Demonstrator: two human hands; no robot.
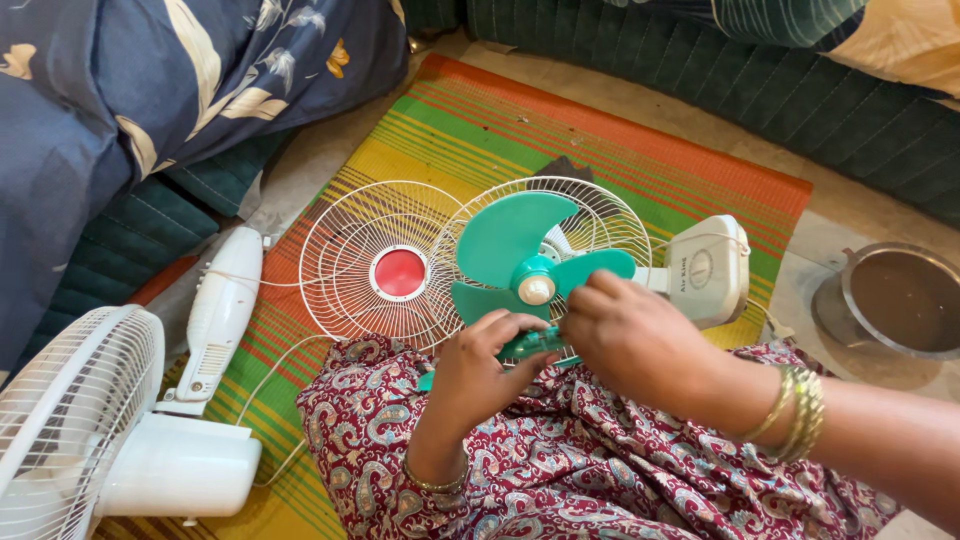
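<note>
On the striped mat (640, 150), both hands' fingers (520, 325) grip a green fan blade (505, 235).

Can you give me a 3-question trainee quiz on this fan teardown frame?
1. True or false: the front grille with the red centre cap is still mounted over the green fan blades.
2. Which hand touches a lower blade tip? A) left hand B) right hand C) neither
3. Fill in: a second, fully assembled white fan lies at the ___ edge of the view.

Key:
1. False; it lies flat on the striped mat, beside the blades.
2. A
3. Lower left
</note>
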